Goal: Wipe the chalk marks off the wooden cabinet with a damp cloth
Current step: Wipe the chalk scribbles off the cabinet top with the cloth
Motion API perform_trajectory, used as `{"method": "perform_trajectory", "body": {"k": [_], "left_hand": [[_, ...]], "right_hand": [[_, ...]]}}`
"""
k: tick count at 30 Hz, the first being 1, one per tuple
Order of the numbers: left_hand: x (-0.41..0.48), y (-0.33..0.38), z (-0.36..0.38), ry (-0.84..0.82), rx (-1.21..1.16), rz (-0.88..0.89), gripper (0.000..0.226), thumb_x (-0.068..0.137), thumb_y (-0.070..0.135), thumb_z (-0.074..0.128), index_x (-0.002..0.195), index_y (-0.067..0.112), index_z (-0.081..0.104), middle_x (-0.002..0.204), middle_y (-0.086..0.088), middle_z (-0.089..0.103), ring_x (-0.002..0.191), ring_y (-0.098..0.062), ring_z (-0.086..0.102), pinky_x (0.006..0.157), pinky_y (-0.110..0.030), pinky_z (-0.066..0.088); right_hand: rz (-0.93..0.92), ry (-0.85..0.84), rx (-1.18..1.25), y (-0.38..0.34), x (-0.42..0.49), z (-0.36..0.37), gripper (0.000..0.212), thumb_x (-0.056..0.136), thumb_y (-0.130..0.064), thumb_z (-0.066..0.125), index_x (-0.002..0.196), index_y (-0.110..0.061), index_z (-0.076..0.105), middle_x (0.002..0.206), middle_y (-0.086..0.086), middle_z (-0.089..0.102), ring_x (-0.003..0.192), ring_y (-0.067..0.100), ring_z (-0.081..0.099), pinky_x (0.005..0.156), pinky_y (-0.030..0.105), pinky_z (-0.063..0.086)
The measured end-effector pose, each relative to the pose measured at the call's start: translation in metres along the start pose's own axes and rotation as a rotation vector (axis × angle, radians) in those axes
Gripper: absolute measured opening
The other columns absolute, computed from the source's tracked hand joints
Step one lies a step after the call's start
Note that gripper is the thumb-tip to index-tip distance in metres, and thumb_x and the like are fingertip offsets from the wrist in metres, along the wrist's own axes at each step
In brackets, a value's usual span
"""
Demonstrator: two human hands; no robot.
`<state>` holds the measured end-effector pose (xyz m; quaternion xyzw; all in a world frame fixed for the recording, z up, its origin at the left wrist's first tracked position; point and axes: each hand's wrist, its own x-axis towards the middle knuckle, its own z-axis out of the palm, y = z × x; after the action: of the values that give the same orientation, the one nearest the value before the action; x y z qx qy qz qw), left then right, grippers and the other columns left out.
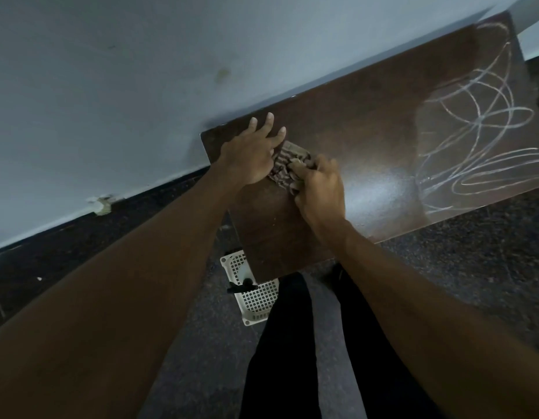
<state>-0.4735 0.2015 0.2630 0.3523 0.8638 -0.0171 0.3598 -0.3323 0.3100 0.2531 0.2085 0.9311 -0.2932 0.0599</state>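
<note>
On the cabinet (pixel 368 122) top, near its left end, the cloth (pixel 289 164) lies bunched; right hand (pixel 319 189) grips it; left hand (pixel 250 152) flat, fingers spread, touching cloth; chalk marks (pixel 479 131) at cabinet's right end.

Cabinet (pixel 368 140): stood against the wall (pixel 141 86), top running from centre to upper right.
Cloth (pixel 289 164): lay on the cabinet top near its left end, between the two hands.
Left hand (pixel 250 152): flat on the top, left of the cloth, touching its edge.
Right hand (pixel 319 192): right of the cloth, fingers curled into its folds.
Chalk marks (pixel 479 125): on the right part of the top, well apart from the cloth.
Basket (pixel 256 297): on the floor (pixel 458 267), partly under the cabinet's near left corner.
</note>
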Motion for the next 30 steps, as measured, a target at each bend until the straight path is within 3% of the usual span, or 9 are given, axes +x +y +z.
{"method": "perform_trajectory", "body": {"k": [7, 9, 12, 15, 18, 22, 25, 27, 30], "left_hand": [[-0.002, 0.009, -0.004, -0.035, -0.050, -0.036, 0.058, 0.110, 0.039, 0.035, 0.163, 0.029, 0.013, 0.171, 0.001, -0.010, 0.157, -0.032, -0.006, 0.116, -0.066, 0.029], [-0.003, 0.014, -0.002, -0.061, -0.083, -0.066, 0.074, 0.104, 0.051, 0.046, 0.163, 0.027, 0.008, 0.170, -0.001, -0.015, 0.156, -0.032, -0.011, 0.115, -0.069, 0.023], [-0.004, 0.026, -0.002, -0.100, -0.059, -0.081, 0.108, 0.088, 0.063, 0.065, 0.163, 0.020, 0.000, 0.168, -0.008, -0.022, 0.154, -0.038, -0.016, 0.114, -0.072, 0.020], [-0.003, 0.040, -0.004, -0.118, -0.015, -0.121, 0.131, 0.075, 0.070, 0.074, 0.161, 0.012, -0.005, 0.166, -0.017, -0.024, 0.152, -0.044, -0.017, 0.114, -0.069, 0.023], [0.000, 0.051, -0.001, -0.124, -0.020, -0.151, 0.148, 0.063, 0.075, 0.079, 0.160, 0.011, -0.013, 0.162, -0.024, -0.028, 0.150, -0.050, -0.019, 0.114, -0.070, 0.021], [0.002, 0.059, 0.011, -0.129, -0.021, -0.182, 0.164, 0.052, 0.079, 0.081, 0.154, 0.017, -0.030, 0.155, -0.026, -0.041, 0.145, -0.053, -0.029, 0.114, -0.074, 0.011], [0.002, 0.062, 0.019, -0.110, -0.015, -0.207, 0.168, 0.049, 0.083, 0.079, 0.151, 0.018, -0.037, 0.152, -0.026, -0.046, 0.143, -0.052, -0.034, 0.114, -0.074, 0.007], [0.002, 0.065, 0.022, -0.095, -0.019, -0.229, 0.169, 0.048, 0.082, 0.080, 0.150, 0.019, -0.038, 0.151, -0.024, -0.047, 0.142, -0.050, -0.036, 0.115, -0.074, 0.005], [0.003, 0.073, 0.021, -0.100, -0.034, -0.258, 0.167, 0.050, 0.076, 0.085, 0.151, 0.021, -0.037, 0.152, -0.019, -0.048, 0.144, -0.048, -0.034, 0.115, -0.075, 0.005]], "right_hand": [[-0.156, -0.177, -0.030, -0.029, -0.058, 0.028, 0.031, 0.076, -0.004, 0.074, 0.106, -0.008, 0.069, 0.112, 0.015, 0.058, 0.102, 0.032, 0.049, 0.082, 0.044, 0.050], [-0.226, -0.253, -0.018, -0.026, -0.088, 0.038, 0.046, 0.070, -0.008, 0.080, 0.113, -0.015, 0.066, 0.112, 0.011, 0.057, 0.099, 0.032, 0.050, 0.074, 0.047, 0.054], [-0.292, -0.250, -0.001, -0.003, -0.120, 0.040, 0.044, 0.069, -0.009, 0.078, 0.110, -0.019, 0.067, 0.106, 0.010, 0.057, 0.092, 0.031, 0.048, 0.062, 0.043, 0.054], [-0.360, -0.227, -0.026, 0.034, -0.127, 0.021, 0.047, 0.065, -0.007, 0.073, 0.109, -0.021, 0.066, 0.110, 0.004, 0.046, 0.092, 0.028, 0.043, 0.062, 0.037, 0.049], [-0.204, -0.168, 0.018, 0.076, -0.116, -0.010, 0.048, 0.071, -0.002, 0.074, 0.109, -0.030, 0.066, 0.108, -0.002, 0.047, 0.095, 0.024, 0.047, 0.074, 0.035, 0.052], [0.005, -0.065, -0.041, 0.126, -0.079, -0.057, 0.035, 0.081, 0.003, 0.066, 0.111, -0.014, 0.073, 0.104, 0.015, 0.058, 0.094, 0.027, 0.052, 0.077, 0.045, 0.050], [0.118, 0.019, 0.030, 0.146, -0.034, -0.087, 0.018, 0.082, -0.016, 0.072, 0.097, -0.010, 0.067, 0.088, 0.019, 0.063, 0.076, 0.025, 0.058, 0.062, 0.042, 0.046], [0.198, 0.061, 0.038, 0.154, -0.003, -0.098, 0.008, 0.083, -0.020, 0.071, 0.081, -0.021, 0.063, 0.074, 0.009, 0.061, 0.062, 0.014, 0.055, 0.054, 0.033, 0.041], [0.256, 0.144, 0.029, 0.154, 0.041, -0.108, 0.050, 0.082, -0.008, 0.067, 0.073, -0.050, 0.042, 0.087, -0.014, 0.037, 0.070, -0.006, 0.033, 0.067, 0.010, 0.033]]}}
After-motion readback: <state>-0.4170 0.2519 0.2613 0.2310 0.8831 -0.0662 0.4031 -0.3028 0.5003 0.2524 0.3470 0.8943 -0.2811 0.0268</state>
